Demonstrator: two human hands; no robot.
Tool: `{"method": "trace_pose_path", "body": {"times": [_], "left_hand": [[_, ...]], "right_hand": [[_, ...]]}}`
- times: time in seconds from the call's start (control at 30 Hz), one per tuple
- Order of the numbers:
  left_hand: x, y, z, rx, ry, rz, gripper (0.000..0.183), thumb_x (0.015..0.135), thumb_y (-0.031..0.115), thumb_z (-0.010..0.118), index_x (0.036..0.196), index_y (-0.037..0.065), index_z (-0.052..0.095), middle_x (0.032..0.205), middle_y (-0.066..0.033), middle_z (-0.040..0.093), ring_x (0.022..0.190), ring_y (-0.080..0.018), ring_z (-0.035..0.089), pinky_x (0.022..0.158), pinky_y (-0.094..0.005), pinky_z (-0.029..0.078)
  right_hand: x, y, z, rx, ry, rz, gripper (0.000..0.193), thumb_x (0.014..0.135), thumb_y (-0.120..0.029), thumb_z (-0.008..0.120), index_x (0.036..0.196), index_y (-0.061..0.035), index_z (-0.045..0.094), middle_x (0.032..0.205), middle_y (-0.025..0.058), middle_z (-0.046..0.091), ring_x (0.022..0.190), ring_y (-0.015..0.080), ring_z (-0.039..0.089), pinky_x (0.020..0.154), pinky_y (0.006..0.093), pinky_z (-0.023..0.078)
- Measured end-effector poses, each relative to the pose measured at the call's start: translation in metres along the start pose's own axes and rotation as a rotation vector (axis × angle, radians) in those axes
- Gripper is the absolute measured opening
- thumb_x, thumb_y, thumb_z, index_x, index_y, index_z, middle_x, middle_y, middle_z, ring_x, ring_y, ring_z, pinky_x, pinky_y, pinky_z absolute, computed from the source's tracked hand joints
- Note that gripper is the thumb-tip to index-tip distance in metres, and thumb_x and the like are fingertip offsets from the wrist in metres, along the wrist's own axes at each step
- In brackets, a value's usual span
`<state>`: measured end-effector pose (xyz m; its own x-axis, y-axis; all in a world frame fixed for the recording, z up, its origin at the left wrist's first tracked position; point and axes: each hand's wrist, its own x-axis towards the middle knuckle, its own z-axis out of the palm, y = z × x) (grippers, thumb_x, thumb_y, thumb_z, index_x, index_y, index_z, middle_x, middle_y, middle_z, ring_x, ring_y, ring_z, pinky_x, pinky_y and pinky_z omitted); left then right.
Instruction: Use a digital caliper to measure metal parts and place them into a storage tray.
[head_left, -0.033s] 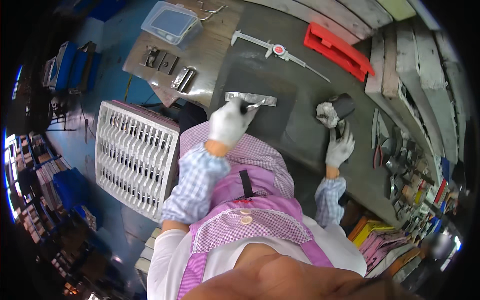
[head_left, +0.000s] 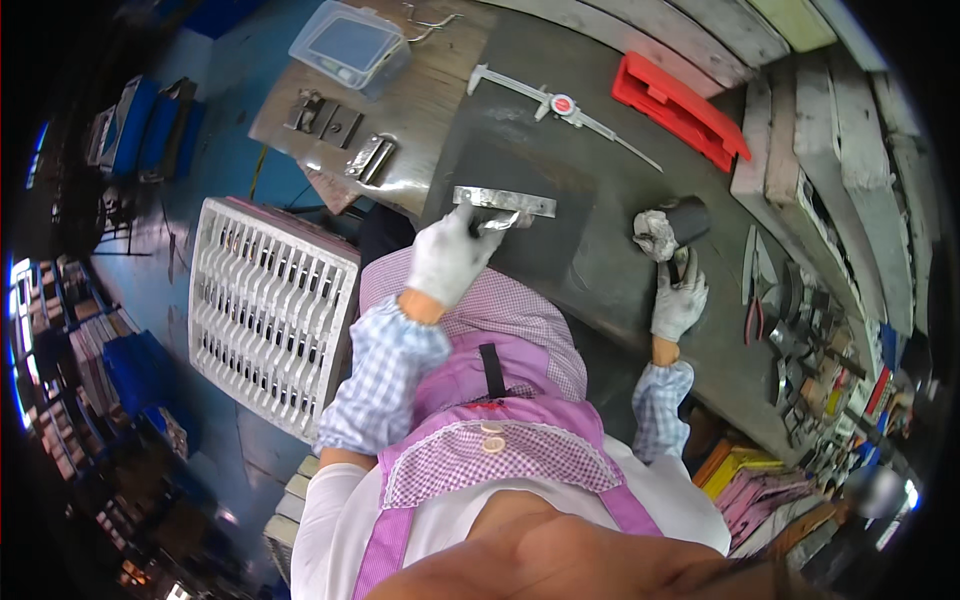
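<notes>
A purple apron (head_left: 462,362) with matching straps (head_left: 383,555), a checked, white-edged bib (head_left: 552,457), two pale buttons (head_left: 493,439) and a black strip (head_left: 491,367) on its front tops a white shirt (head_left: 675,495), worn with puffy blue-and-white checked sleeve covers (head_left: 385,375) and white gloves (head_left: 434,272) on both the left hand (head_left: 450,252) and the right hand (head_left: 679,303)

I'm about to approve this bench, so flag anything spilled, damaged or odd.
Nothing looks clearly spilled or broken. The oddest thing is the dark cylinder by the right hand: ragged, crumpled pale material shows at one end, though I cannot tell what it is.
</notes>
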<state>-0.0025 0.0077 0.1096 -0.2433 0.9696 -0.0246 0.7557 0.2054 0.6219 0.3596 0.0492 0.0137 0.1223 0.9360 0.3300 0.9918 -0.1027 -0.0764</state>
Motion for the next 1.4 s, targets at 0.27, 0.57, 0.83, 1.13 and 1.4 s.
{"method": "trace_pose_path", "body": {"times": [0.27,0.57,0.83,1.13,1.4], "left_hand": [[0.005,-0.033,0.045,-0.165,-0.128,0.012,0.016,0.091,0.017,0.073,0.093,0.001,0.071,0.083,-0.0236,0.070,0.080,-0.0411,0.069,0.071,-0.0465,0.055],[-0.005,-0.031,0.057,-0.076,-0.118,0.173,0.026,0.090,0.029,0.075,0.084,0.005,0.066,0.084,-0.0168,0.070,0.082,-0.0375,0.070,0.074,-0.0472,0.056],[-0.015,-0.017,0.035,0.228,-0.309,0.122,0.020,0.084,0.023,0.077,0.091,0.006,0.069,0.095,-0.0130,0.072,0.086,-0.0321,0.072,0.077,-0.0421,0.060],[-0.006,-0.077,0.033,-0.233,0.307,-0.083,0.031,0.092,0.008,0.071,0.122,0.003,0.068,0.120,-0.0154,0.068,0.108,-0.0324,0.068,0.094,-0.0377,0.055],[-0.004,-0.069,0.046,-0.108,0.341,0.055,0.047,0.088,0.008,0.071,0.133,0.007,0.060,0.136,-0.0145,0.060,0.120,-0.0357,0.060,0.101,-0.0452,0.050]], "right_hand": [[0.009,-0.080,-0.114,1.137,-0.581,0.019,0.025,0.094,-0.022,0.071,0.111,-0.0033,0.066,0.087,0.0005,0.062,0.070,0.0087,0.055,0.061,0.0233,0.042],[0.059,-0.034,-0.108,0.275,-0.058,-0.549,0.026,0.075,-0.022,0.078,0.096,-0.0070,0.074,0.075,0.0144,0.070,0.062,0.0359,0.067,0.060,0.0481,0.055],[-0.004,-0.178,-0.075,0.568,-0.668,-0.643,0.038,0.089,-0.025,0.078,0.125,-0.0128,0.074,0.110,0.0063,0.077,0.092,0.0240,0.074,0.082,0.0336,0.058],[0.023,-0.226,-0.045,1.021,-0.803,-0.017,0.024,0.090,-0.032,0.078,0.110,-0.0196,0.082,0.100,0.0058,0.080,0.091,0.0179,0.077,0.082,0.0268,0.057],[0.037,-0.230,-0.058,0.846,-0.891,-0.106,0.021,0.087,-0.031,0.080,0.105,-0.0203,0.083,0.100,0.0041,0.079,0.089,0.0188,0.077,0.080,0.0273,0.059]]}}
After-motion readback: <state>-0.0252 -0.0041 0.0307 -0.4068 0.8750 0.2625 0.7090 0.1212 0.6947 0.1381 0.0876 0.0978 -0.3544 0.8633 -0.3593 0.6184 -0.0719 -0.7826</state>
